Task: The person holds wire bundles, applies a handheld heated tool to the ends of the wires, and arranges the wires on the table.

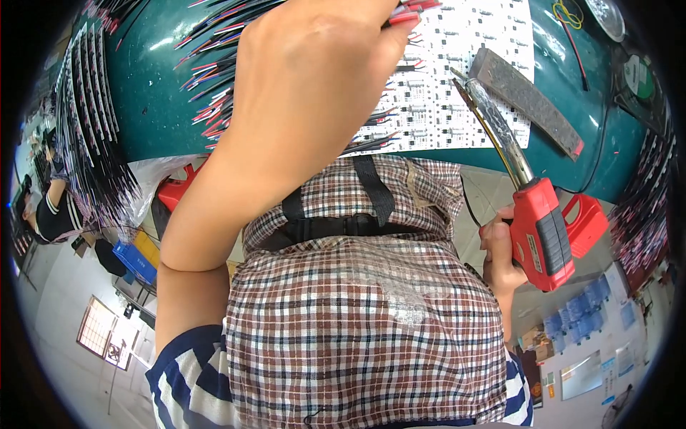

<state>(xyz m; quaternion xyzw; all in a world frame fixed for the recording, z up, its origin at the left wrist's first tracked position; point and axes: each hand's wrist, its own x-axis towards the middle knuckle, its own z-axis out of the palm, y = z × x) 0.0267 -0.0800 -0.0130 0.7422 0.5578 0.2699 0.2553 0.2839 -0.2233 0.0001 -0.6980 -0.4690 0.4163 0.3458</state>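
My left hand [318, 64] reaches across the far part of the view, back of the hand up. Its fingers are closed, and red wires [409, 16] stick out past the fingertips. Beneath it lies a white sheet of small circuit boards [457, 36], with many black, red and blue wires [214, 68] to its left. At the right, my right hand [500, 250] is wrapped round the handle of a red and black soldering gun [539, 232]. The gun's metal barrel slants up and left, with its tip over the sheet's right part. A thin feed tube runs alongside the barrel.
A dark grey bar [529, 104] rests across the sheet's right edge, near the barrel. Bundles of wires hang over the green table [143, 93] at far left [89, 107] and right [647, 207]. Yellow wire [568, 13] and a round metal dish [606, 18] sit at the far right.
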